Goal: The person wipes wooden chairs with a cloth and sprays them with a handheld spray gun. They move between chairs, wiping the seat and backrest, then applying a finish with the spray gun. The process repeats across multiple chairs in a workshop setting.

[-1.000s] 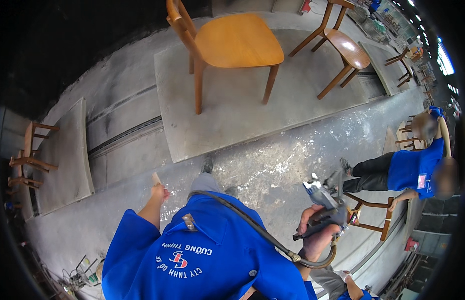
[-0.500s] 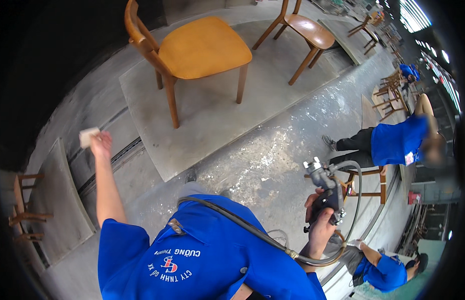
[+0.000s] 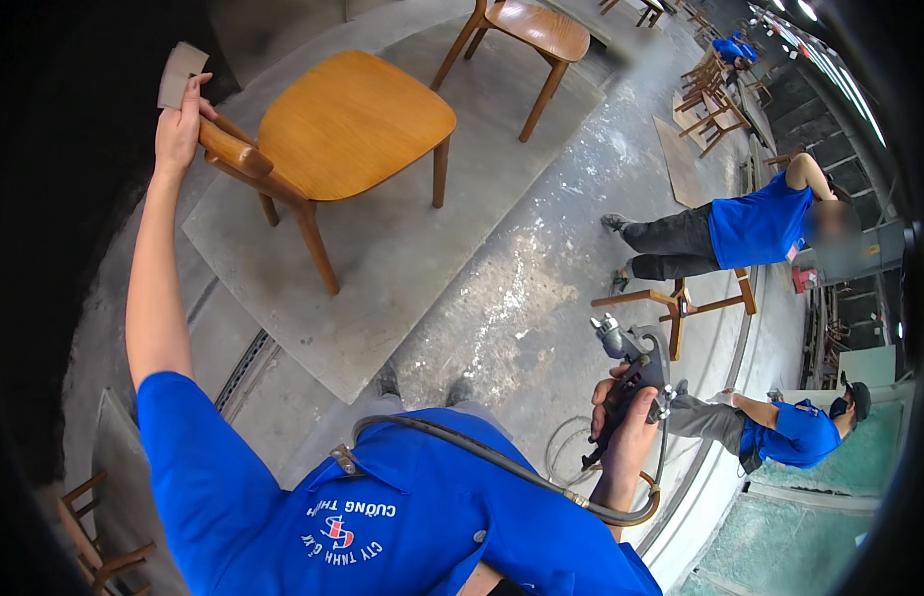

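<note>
A flat beige pad (image 3: 183, 75), like a folded sanding sheet, is pinched in my left hand (image 3: 181, 124). That arm is stretched out to the far left, with the hand at the top of the wooden chair's backrest (image 3: 233, 149); whether the fingers touch the wood I cannot tell. The chair's broad orange-brown seat (image 3: 353, 124) faces up on a grey board. My right hand (image 3: 629, 422) is wrapped round a metal spray gun (image 3: 636, 372), its nozzle end tipped up and away from me. A grey hose (image 3: 482, 454) runs from the gun across my chest.
A second wooden chair (image 3: 541, 30) stands behind the first on the same grey board (image 3: 383, 308). At right, one co-worker (image 3: 760, 228) stands by a wooden frame (image 3: 671, 298); another (image 3: 790, 432) is nearer. Chair parts (image 3: 104, 556) lie at lower left. Floor rails (image 3: 243, 368) run beside the board.
My left hand has swung up and outward with the pad to the chair's backrest. In the view, the chairs have shifted left and the spray gun slightly left.
</note>
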A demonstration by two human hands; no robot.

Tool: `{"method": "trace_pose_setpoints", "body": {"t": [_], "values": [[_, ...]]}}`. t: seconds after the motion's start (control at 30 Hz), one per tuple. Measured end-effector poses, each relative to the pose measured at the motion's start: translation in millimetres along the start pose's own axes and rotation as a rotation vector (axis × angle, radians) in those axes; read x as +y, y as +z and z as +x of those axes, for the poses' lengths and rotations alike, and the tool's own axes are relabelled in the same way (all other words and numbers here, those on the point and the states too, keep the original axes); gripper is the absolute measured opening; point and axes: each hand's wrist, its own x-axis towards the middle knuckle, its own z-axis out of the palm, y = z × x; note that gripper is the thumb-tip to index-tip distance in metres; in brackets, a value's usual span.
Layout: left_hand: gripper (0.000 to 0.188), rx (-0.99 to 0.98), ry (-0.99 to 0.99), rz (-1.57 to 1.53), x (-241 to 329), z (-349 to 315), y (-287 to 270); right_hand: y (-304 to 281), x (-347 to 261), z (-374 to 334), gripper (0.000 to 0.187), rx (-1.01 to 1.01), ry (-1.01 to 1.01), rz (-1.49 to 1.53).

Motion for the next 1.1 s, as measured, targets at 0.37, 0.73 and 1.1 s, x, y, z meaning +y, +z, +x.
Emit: {"method": "trace_pose_setpoints", "body": {"t": [0.37, 0.73, 1.1], "values": [[0.034, 0.368, 0.293, -0.039, 114.6, -98.7, 112.1, -12.8, 7.9, 1.5, 0.062, 0.132, 0.104, 0.001], [0.046, -0.071, -0.031, 0.440, 109.3, -28.4, 132.3, -47.4, 8.6, 11.2, 0.049, -0.036, 0.020, 0.093], [0.044, 0.371, 0.201, 0.562, 128.4, -104.3, 111.4, -88.6, 26.0, 14.5, 0.057, -0.002, 0.002, 0.205]]}}
